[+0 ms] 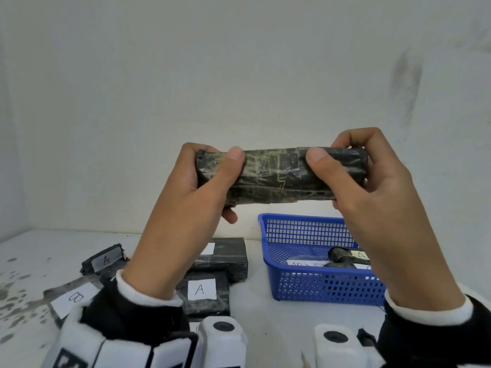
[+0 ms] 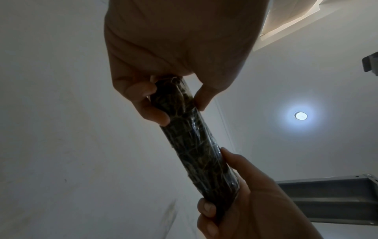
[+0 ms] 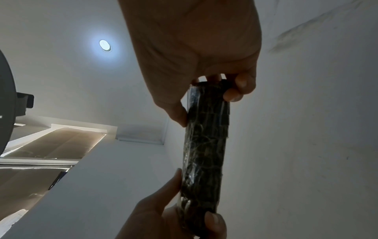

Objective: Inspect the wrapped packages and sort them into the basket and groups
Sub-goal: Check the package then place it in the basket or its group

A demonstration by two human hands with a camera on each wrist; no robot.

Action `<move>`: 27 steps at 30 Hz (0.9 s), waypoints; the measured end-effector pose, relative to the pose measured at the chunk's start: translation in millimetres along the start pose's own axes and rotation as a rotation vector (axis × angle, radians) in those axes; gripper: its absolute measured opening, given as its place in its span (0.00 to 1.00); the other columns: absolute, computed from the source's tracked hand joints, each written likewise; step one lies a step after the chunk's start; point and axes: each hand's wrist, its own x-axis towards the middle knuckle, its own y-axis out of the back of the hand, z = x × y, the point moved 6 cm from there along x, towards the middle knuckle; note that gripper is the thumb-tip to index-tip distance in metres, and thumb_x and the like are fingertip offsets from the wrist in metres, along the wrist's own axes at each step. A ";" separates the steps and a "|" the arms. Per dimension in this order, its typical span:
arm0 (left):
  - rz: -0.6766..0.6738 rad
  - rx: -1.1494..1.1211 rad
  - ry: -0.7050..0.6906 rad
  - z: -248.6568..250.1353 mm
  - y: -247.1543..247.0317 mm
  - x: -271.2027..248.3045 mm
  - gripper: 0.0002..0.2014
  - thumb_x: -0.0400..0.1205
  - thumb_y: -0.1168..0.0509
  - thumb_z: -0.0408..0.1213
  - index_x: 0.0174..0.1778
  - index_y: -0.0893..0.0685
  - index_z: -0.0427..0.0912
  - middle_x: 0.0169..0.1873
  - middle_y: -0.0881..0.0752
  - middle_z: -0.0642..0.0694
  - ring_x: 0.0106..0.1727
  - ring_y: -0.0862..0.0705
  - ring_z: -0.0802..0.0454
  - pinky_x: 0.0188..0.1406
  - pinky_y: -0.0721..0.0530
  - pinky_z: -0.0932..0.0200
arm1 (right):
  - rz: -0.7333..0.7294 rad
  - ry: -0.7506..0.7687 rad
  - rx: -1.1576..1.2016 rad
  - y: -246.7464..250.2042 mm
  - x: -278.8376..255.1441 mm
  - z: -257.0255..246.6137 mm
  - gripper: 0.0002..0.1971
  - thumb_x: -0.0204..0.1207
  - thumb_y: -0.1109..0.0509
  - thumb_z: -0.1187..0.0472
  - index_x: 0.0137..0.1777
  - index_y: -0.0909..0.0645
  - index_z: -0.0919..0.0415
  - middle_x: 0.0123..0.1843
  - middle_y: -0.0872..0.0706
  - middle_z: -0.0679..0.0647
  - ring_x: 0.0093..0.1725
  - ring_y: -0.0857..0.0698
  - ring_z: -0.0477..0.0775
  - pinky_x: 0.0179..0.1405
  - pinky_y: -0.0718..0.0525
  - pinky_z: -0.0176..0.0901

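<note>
A long dark package [image 1: 276,176], wrapped in clear film, is held level in the air above the table. My left hand [image 1: 225,168] grips its left end, thumb on the near side and fingers curled behind. My right hand [image 1: 326,166] grips the right end the same way. The left wrist view shows the left hand [image 2: 174,97] clasping one end of the package [image 2: 196,145]. In the right wrist view the right hand [image 3: 206,101] clasps the other end of the package [image 3: 204,153]. The blue mesh basket [image 1: 305,224] stands below at the right, with a dark package [image 1: 342,257] and paper labels inside.
Several dark packages lie on the white table under my left arm: one labelled A [image 1: 204,293], a larger one [image 1: 225,256] behind it, a small one labelled A [image 1: 103,260] and one labelled B [image 1: 71,296]. A white wall stands close behind. The table's left side is stained.
</note>
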 end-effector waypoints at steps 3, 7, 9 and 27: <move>-0.001 -0.013 -0.015 1.1 -0.5 -0.7 0.15 0.77 0.36 0.59 0.47 0.24 0.52 0.38 0.13 0.40 0.27 0.15 0.52 0.29 0.31 0.55 | 0.000 0.013 -0.014 -0.9 -0.9 -1.8 0.14 0.70 0.24 0.45 0.44 0.26 0.48 0.30 0.20 0.41 0.28 0.21 0.38 0.28 0.24 0.26; -0.013 -0.003 0.000 0.6 -2.6 -0.6 0.17 0.72 0.35 0.61 0.48 0.25 0.55 0.32 0.13 0.56 0.26 0.14 0.53 0.26 0.29 0.58 | 0.029 -0.013 0.017 1.7 0.6 0.4 0.25 0.57 0.21 0.40 0.53 0.27 0.39 0.46 0.13 0.41 0.38 0.12 0.38 0.38 0.18 0.30; 0.021 -0.024 -0.016 1.1 -0.8 -0.2 0.19 0.69 0.33 0.59 0.49 0.23 0.54 0.33 0.12 0.54 0.23 0.15 0.56 0.24 0.27 0.61 | 0.078 -0.050 0.066 5.1 1.2 3.8 0.37 0.51 0.20 0.39 0.62 0.29 0.37 0.57 0.13 0.47 0.45 0.08 0.43 0.43 0.14 0.35; 0.011 -0.244 -0.028 -2.1 5.7 9.4 0.15 0.76 0.39 0.51 0.44 0.16 0.42 0.31 0.13 0.53 0.34 0.15 0.51 0.38 0.17 0.53 | -0.039 -0.139 0.332 2.5 5.4 7.0 0.19 0.68 0.29 0.50 0.57 0.13 0.57 0.41 0.10 0.52 0.37 0.13 0.53 0.39 0.14 0.40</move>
